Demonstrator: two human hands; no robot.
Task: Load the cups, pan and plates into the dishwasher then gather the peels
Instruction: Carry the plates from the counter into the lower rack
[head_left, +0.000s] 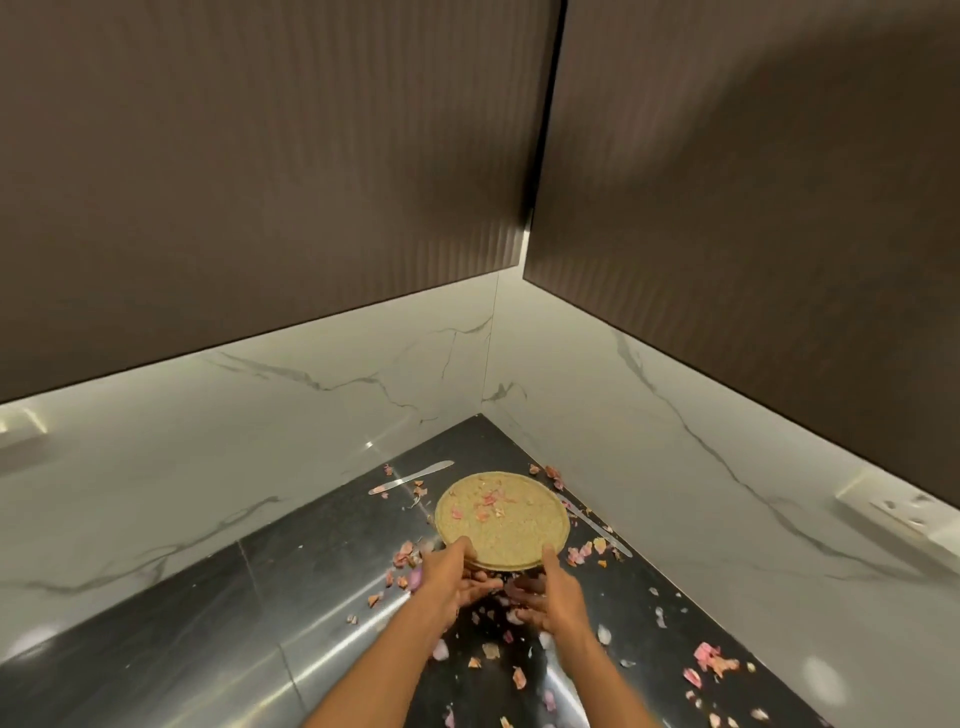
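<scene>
Head view, only one: both hands reach fwd to a round tan board (503, 519) lying lower centre of the frame on the dark glossy bench (218, 623), in the corner where two marble-look walls meet. Left hand (460, 574) has its thumb over the board's near-left rim, fingers curled under the edge; right hand (550, 592) has its thumb on the near-right rim, fingers below. So both grips closed on the board's near edge, which looks tipped up a little off the bench; far edge prob. resting, can't be sure.

Peels (485, 501), pink and papery, sit on the board's upper-left part. Many more lie scattered on the bench: a cluster left of the board, some right of it, more toward the lower right of the frame and between the forearms.

A butter-type knife (410, 478) lies upper left of the board, just beside it; a second long utensil (597, 527) lies along the board's right side.

Step in hand, as I judge it: the peel-gathering part. No cups, pan, plates or dishwasher in view, so can't tell whether loading is done. Next move prob. needs the board kept level-ish so peels on it don't slide off, then loose peels swept onto it or to one pile. They're light, will scatter if moved fast.

Writing/brands: none readable. Wall sockets at far left and lower right show no legible marks.
</scene>
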